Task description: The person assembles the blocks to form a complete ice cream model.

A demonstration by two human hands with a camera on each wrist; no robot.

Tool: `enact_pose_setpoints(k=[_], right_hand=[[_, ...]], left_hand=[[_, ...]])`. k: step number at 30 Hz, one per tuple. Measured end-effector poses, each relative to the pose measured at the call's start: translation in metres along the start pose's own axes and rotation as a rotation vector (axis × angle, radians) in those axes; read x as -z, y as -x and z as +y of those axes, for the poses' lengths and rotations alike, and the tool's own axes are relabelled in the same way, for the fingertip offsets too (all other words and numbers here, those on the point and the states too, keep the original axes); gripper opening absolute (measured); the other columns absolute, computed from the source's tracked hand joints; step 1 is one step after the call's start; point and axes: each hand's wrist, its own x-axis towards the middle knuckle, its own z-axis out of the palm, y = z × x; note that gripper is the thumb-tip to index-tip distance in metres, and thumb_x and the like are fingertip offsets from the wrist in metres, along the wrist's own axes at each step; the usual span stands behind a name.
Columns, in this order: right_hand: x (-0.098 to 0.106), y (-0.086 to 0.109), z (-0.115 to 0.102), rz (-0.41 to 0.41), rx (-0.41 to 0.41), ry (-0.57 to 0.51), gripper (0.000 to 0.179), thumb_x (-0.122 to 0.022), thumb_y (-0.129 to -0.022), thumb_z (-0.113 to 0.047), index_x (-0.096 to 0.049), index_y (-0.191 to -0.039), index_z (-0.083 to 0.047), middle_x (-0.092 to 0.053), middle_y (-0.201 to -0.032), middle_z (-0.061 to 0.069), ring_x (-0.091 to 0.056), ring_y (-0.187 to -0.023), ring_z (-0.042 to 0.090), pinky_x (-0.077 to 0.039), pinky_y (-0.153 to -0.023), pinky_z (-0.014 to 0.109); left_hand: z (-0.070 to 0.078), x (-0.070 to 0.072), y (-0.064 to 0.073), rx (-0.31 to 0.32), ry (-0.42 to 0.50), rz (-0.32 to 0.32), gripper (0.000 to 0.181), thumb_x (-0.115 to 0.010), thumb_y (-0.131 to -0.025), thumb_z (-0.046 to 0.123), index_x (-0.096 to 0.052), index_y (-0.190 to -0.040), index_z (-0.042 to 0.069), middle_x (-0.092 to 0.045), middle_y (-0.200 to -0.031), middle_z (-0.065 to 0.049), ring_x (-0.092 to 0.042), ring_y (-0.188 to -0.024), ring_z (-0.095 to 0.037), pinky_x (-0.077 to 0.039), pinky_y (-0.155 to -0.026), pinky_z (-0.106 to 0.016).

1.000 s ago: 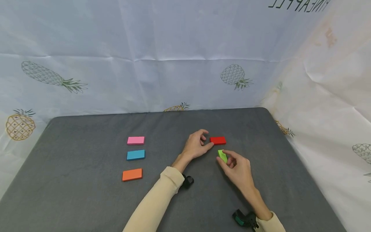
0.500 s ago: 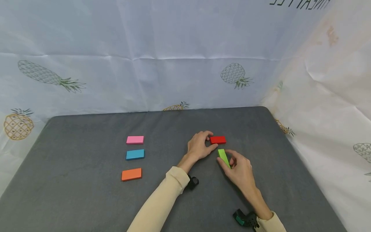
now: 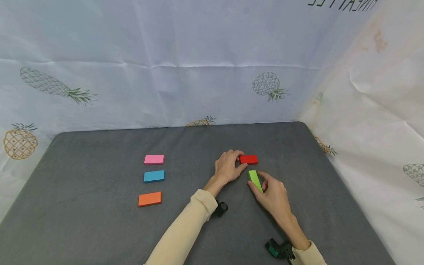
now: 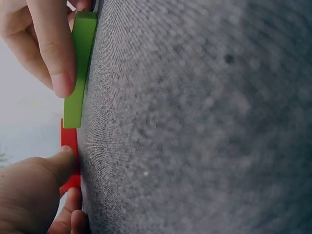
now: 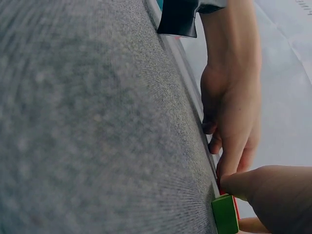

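A lime-green rectangular block (image 3: 255, 180) lies slanted on the dark cloth, pinched between the thumb and index finger of my right hand (image 3: 273, 192). Just beyond it is a red rectangular block (image 3: 249, 159). My left hand (image 3: 226, 166) has its thumb and fingers around the red block's left end. In the left wrist view the left thumb presses the red block (image 4: 69, 139), and a right fingertip lies along the green block (image 4: 80, 73). The right wrist view shows the green block's end face (image 5: 225, 214), while most of the red one is hidden.
Pink (image 3: 154, 159), blue (image 3: 154, 176) and orange (image 3: 150, 199) blocks lie in a column to the left on the dark grey cloth-covered table (image 3: 99, 228). A white pineapple-print curtain (image 3: 185, 88) stands behind and along the right side.
My left hand has moved right to the red block's left end. More of the green block shows between the right fingers than a second ago. The other blocks stay in place.
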Motion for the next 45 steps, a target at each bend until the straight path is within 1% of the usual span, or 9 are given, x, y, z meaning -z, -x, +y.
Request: enact_pose_setpoints(k=[7, 13, 16, 18, 26, 33, 36, 40, 45], right_hand=[[0.001, 0.0, -0.002, -0.012, 0.009, 0.024, 0.041, -0.08, -0.09, -0.031, -0.073, -0.118, -0.003, -0.043, -0.056, -0.004, -0.032, -0.043, 0.006, -0.03, -0.043, 0.023], [0.003, -0.001, -0.003, -0.02, 0.023, 0.034, 0.041, -0.079, -0.09, -0.033, -0.073, -0.118, -0.002, -0.042, -0.055, -0.004, -0.031, -0.043, 0.006, -0.028, -0.042, 0.022], [0.003, -0.001, -0.004, -0.027, 0.029, 0.022, 0.039, -0.079, -0.091, -0.031, -0.074, -0.117, -0.002, -0.041, -0.054, -0.005, -0.03, -0.042, 0.004, -0.028, -0.042, 0.022], [0.003, -0.001, -0.004, -0.028, 0.031, 0.015, 0.038, -0.079, -0.09, -0.029, -0.074, -0.116, -0.001, -0.041, -0.054, -0.005, -0.029, -0.042, 0.003, -0.028, -0.042, 0.022], [0.004, -0.004, -0.006, -0.029, 0.008, 0.001, 0.037, -0.08, -0.089, -0.025, -0.075, -0.114, 0.002, -0.044, -0.052, -0.004, -0.031, -0.042, 0.003, -0.029, -0.043, 0.022], [0.004, -0.004, -0.008, -0.028, -0.001, -0.026, 0.035, -0.081, -0.088, -0.024, -0.076, -0.113, 0.001, -0.045, -0.052, -0.003, -0.032, -0.041, 0.003, -0.029, -0.043, 0.022], [0.004, -0.004, -0.008, -0.031, -0.008, -0.033, 0.035, -0.081, -0.088, -0.025, -0.076, -0.113, 0.0, -0.046, -0.052, -0.003, -0.032, -0.041, 0.003, -0.029, -0.043, 0.022], [0.003, -0.003, -0.01, -0.037, -0.019, -0.047, 0.037, -0.082, -0.088, -0.025, -0.076, -0.114, 0.0, -0.048, -0.052, -0.003, -0.033, -0.042, 0.002, -0.03, -0.043, 0.022], [0.003, -0.002, -0.013, -0.04, -0.005, -0.065, 0.036, -0.083, -0.087, -0.026, -0.077, -0.112, -0.001, -0.048, -0.051, -0.004, -0.032, -0.041, 0.0, -0.029, -0.042, 0.021]], left_hand=[[0.0, 0.002, -0.001, 0.006, -0.009, -0.036, 0.036, -0.069, -0.098, 0.036, -0.066, -0.131, 0.021, -0.066, -0.108, -0.002, -0.059, -0.094, -0.018, -0.047, -0.069, -0.03], [0.002, 0.004, -0.002, 0.007, -0.058, -0.067, 0.044, -0.066, -0.099, 0.041, -0.061, -0.141, 0.027, -0.067, -0.117, -0.003, -0.061, -0.1, -0.021, -0.051, -0.072, -0.034], [0.003, 0.005, -0.002, 0.01, -0.077, -0.08, 0.042, -0.065, -0.1, 0.041, -0.062, -0.14, 0.029, -0.066, -0.117, -0.004, -0.06, -0.097, -0.021, -0.049, -0.07, -0.033], [0.004, 0.006, -0.002, 0.01, -0.076, -0.085, 0.04, -0.065, -0.1, 0.04, -0.064, -0.138, 0.029, -0.066, -0.114, -0.004, -0.058, -0.094, -0.02, -0.046, -0.068, -0.03], [0.001, 0.01, -0.001, -0.006, -0.038, -0.098, 0.036, -0.065, -0.1, 0.036, -0.066, -0.135, 0.024, -0.064, -0.104, -0.003, -0.054, -0.087, -0.016, -0.04, -0.066, -0.026], [-0.003, 0.012, -0.001, -0.043, -0.015, -0.122, 0.036, -0.064, -0.102, 0.03, -0.065, -0.136, 0.017, -0.066, -0.106, -0.007, -0.053, -0.086, -0.016, -0.041, -0.07, -0.027], [-0.006, 0.014, 0.0, -0.072, 0.021, -0.136, 0.036, -0.064, -0.102, 0.026, -0.065, -0.134, 0.012, -0.066, -0.107, -0.009, -0.052, -0.084, -0.016, -0.042, -0.073, -0.028], [-0.01, 0.017, 0.004, -0.113, 0.083, -0.146, 0.034, -0.065, -0.101, 0.019, -0.065, -0.131, 0.005, -0.065, -0.103, -0.012, -0.048, -0.079, -0.016, -0.041, -0.073, -0.027], [-0.014, 0.019, 0.009, -0.138, 0.126, -0.153, 0.033, -0.065, -0.1, 0.016, -0.066, -0.13, 0.002, -0.064, -0.098, -0.012, -0.046, -0.076, -0.014, -0.039, -0.071, -0.025]])
